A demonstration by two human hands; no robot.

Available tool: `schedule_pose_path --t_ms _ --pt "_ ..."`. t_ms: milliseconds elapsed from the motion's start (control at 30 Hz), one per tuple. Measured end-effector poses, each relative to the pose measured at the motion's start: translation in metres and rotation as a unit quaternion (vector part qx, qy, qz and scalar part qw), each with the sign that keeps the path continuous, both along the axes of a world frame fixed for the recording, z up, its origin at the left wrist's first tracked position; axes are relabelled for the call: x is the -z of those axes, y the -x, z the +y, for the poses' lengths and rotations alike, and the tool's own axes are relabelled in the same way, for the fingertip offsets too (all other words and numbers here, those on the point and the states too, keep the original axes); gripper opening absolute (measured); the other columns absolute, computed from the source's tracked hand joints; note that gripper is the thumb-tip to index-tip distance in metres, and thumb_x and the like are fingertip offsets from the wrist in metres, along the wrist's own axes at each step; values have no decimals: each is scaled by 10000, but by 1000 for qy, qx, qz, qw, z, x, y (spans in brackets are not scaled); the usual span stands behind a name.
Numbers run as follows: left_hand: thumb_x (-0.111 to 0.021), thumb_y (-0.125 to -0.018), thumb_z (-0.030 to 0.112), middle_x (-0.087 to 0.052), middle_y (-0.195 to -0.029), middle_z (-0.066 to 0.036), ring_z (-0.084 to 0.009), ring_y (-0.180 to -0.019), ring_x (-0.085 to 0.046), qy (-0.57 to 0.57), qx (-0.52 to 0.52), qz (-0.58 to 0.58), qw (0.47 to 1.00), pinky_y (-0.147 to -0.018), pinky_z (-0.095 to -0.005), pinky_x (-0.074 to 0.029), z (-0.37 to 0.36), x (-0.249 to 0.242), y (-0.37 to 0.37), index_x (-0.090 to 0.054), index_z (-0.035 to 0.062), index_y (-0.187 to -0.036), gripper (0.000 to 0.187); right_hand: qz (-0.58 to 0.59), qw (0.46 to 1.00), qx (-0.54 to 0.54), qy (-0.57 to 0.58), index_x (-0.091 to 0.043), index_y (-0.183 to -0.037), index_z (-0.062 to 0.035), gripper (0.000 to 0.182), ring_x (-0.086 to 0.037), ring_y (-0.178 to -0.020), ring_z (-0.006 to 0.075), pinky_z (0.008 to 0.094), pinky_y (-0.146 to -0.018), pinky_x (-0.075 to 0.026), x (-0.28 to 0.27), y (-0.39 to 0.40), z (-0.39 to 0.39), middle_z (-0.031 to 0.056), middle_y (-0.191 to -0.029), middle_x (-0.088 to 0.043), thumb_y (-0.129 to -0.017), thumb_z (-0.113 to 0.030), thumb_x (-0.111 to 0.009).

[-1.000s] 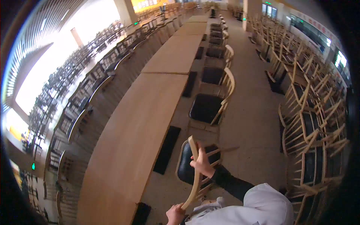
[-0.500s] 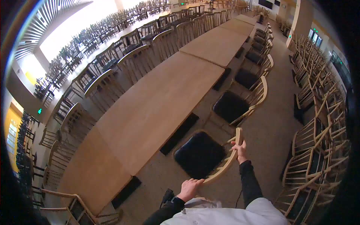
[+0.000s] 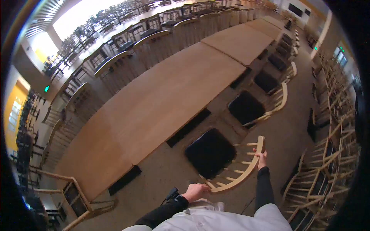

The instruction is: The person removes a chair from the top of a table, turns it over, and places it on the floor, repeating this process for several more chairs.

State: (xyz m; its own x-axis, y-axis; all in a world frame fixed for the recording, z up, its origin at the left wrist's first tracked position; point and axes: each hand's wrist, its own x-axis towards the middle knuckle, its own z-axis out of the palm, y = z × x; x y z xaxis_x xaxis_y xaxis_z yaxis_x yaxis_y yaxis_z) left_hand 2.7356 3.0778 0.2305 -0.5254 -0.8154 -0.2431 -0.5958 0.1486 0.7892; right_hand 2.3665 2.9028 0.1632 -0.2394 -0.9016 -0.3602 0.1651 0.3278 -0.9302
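A wooden chair with a curved, spindled back and a black seat pad stands in front of me, beside the long table. My left hand is closed on the near left end of the top rail. At the opposite end of that rail, my right hand wraps around the wood, its fingers partly hidden behind it. Just beyond is another black-seated chair, apart from both hands. Most of the held chair's legs are hidden under its seat.
More chairs line the far side of the table, including one wooden chair. Stacked chairs crowd the right side. At lower left, a wooden chair stands by the table's end. Bare floor runs between row and stacks.
The view has tilted and shifted, so the table and rows appear displaced. Both hands stay on the chair back, which shows more of its spindles and sits farther right in view.
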Motion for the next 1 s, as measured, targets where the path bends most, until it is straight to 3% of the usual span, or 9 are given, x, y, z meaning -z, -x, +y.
schedule_pose_path --t_ms 367,433,500,533,633,700,767,900,1000 --pt "-558 -765 196 -635 -931 -104 -308 -895 -592 -80 -246 -70 963 -762 -408 -476 61 12 -56 -622 120 -998 253 39 999 -7 15 -387 -1265 -30 599 -486 -1108 252 333 -902 -379 -5 5 -2 127 -1210 -500 -675 -32 -488" --pt "-552 -770 199 -639 -935 -103 -305 -903 -593 -112 -286 -75 949 -769 -407 -477 77 5 -71 -624 123 -1000 253 122 992 -17 -7 -137 -1399 -2 782 -417 -1160 299 370 -917 -370 26 29 -20 157 -1336 -363 -736 -82 -545" --pt "-538 -779 202 -644 -964 -97 -294 -926 -596 -121 -364 -32 923 -782 -395 -479 102 7 -86 -627 130 -1004 252 143 987 -3 71 -212 -1379 -40 642 -393 -1178 310 418 -928 -369 78 59 -44 156 -1341 -322 -809 -80 -505" --pt "-538 -779 202 -644 -964 -97 -294 -926 -596 -115 -386 -30 915 -782 -395 -479 114 8 -92 -627 130 -1004 252 511 830 -3 225 -267 -1346 -49 543 -393 -1179 324 463 -919 -382 129 94 -69 158 -1312 -351 -841 -51 -465" --pt "-534 -784 208 -640 -1002 -91 -286 -941 -597 -124 -453 -40 882 -799 -386 -477 154 16 -109 -624 131 -1019 264 480 846 37 227 -317 -1310 -42 527 -389 -1183 338 474 -950 -358 50 -8 -67 166 -1297 -378 -812 5 -484" --pt "-544 -782 220 -643 -998 -86 -280 -939 -600 -116 -483 -17 868 -807 -381 -475 187 28 -120 -621 123 -1027 275 617 729 -16 297 -369 -1279 -24 560 -392 -1184 337 413 -1001 -313 9 -80 -45 203 -1256 -418 -742 11 -526" --pt "-548 -783 219 -644 -994 -90 -278 -937 -601 -106 -512 10 853 -807 -378 -475 220 30 -131 -619 112 -1029 278 554 726 -60 403 -390 -1249 -22 544 -420 -1168 327 394 -1002 -320 20 -159 -34 190 -1245 -442 -721 34 -509" --pt "-553 -790 214 -645 -987 -108 -267 -924 -609 -85 -592 62 799 -801 -363 -480 295 27 -152 -613 81 -1038 288 290 831 -284 380 -458 -1184 9 477 -502 -1074 290 350 -920 -379 -35 -355 83 162 -1152 -504 -710 44 -493" --pt "-566 -789 199 -648 -977 -115 -238 -903 -619 -57 -646 97 755 -787 -338 -485 368 41 -173 -611 49 -1039 296 157 818 -430 348 -480 -1158 -17 422 -518 -1059 216 308 -830 -437 -53 -464 185 118 -1110 -542 -739 33 -492"
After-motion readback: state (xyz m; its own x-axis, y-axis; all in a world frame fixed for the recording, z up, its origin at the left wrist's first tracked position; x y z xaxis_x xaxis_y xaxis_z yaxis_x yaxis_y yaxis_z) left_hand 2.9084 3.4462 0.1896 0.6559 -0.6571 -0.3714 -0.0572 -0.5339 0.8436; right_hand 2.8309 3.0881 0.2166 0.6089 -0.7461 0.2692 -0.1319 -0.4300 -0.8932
